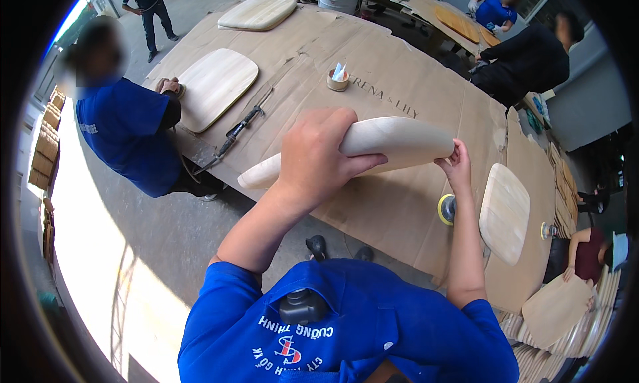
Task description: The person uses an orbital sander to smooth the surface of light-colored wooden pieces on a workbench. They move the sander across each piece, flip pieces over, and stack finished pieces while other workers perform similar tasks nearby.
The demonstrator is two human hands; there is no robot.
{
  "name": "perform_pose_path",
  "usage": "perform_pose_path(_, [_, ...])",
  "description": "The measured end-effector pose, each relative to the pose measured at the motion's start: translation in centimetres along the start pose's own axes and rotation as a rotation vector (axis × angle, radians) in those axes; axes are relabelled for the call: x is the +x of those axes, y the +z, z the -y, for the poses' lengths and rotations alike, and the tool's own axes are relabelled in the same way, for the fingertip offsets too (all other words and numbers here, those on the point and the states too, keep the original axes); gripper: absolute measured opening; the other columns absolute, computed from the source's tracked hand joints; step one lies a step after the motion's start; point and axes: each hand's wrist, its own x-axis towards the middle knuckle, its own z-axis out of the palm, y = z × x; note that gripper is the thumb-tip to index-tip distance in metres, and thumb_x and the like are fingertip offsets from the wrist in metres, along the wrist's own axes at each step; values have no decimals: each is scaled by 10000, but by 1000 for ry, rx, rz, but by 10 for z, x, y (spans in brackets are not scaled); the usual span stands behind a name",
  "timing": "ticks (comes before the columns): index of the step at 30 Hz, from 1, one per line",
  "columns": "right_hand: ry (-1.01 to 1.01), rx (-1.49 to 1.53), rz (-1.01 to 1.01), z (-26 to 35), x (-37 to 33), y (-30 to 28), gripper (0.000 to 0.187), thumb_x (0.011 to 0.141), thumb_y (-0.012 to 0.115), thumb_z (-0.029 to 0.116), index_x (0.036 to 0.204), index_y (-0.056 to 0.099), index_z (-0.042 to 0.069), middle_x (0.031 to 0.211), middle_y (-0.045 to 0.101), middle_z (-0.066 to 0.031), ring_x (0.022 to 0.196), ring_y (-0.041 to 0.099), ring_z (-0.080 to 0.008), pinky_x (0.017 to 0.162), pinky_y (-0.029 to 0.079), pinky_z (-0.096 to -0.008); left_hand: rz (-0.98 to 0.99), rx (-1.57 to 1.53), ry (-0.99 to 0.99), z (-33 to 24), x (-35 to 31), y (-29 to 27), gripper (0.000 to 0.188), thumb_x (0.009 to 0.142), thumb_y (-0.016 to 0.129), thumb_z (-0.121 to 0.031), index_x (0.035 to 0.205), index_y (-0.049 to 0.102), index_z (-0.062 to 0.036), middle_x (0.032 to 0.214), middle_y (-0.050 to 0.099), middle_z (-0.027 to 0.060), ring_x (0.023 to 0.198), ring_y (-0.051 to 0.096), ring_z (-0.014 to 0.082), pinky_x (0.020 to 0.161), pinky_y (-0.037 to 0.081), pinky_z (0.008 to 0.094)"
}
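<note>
Between my two hands I hold up a pale, curved wooden panel (406,140) on edge above the cardboard-covered table. My left hand (316,153) wraps over its near edge, thumb on the face towards me and fingers on the far side. At the right end, my right hand (456,165) pinches the panel's edge between thumb and fingers. Just below that hand, a round sander with a yellow pad (446,210) lies on the table, partly beside my right forearm. The panel hides the table behind it.
Brown cardboard (399,63) covers the table. On it are a cup of paper pieces (338,79), an air tool with a hose (241,131) and another pale panel (504,213). At left, a co-worker in blue (126,130) works on a panel (218,87). Stacked panels (592,323) stand lower right.
</note>
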Motion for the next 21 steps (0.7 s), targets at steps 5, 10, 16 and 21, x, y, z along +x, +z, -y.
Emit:
perform_pose_path(5, [-501, -494, -137, 104, -28, 53, 879, 579, 886, 73, 1323, 421, 124, 1309, 496, -106, 1183, 512, -302, 983, 445, -404, -122, 6, 140, -20, 22, 38, 493, 645, 828, -366, 907, 556, -50, 753, 566, 102, 703, 582, 285, 603, 463, 373])
perform_pose_path(10, [-430, -440, -201, 140, -31, 53, 926, 546, 920, 127, 1312, 400, 132, 1266, 506, -85, 1153, 515, -268, 982, 433, -385, -185, -10, 206, -20, 15, 69, 498, 711, 753, -434, 941, 516, -62, 777, 549, 86, 659, 574, 264, 558, 441, 373])
perform_pose_path(16, [-333, -357, -293, 109, -31, 18, 945, 546, 932, 131, 1302, 366, 111, 1213, 514, -78, 1134, 512, -255, 974, 428, -377, -206, 228, 132, 61, -44, 59, 599, 668, 699, -641, 723, 484, -84, 621, 460, 61, 539, 519, 235, 491, 385, 344])
perform_pose_path(21, [-375, -360, -295, 99, -45, 11, 958, 537, 933, 112, 1305, 361, 108, 1205, 504, -70, 1129, 502, -242, 979, 422, -372, -283, 180, 92, 102, -78, 57, 635, 674, 667, -686, 693, 472, -81, 621, 476, 59, 540, 491, 248, 508, 378, 349])
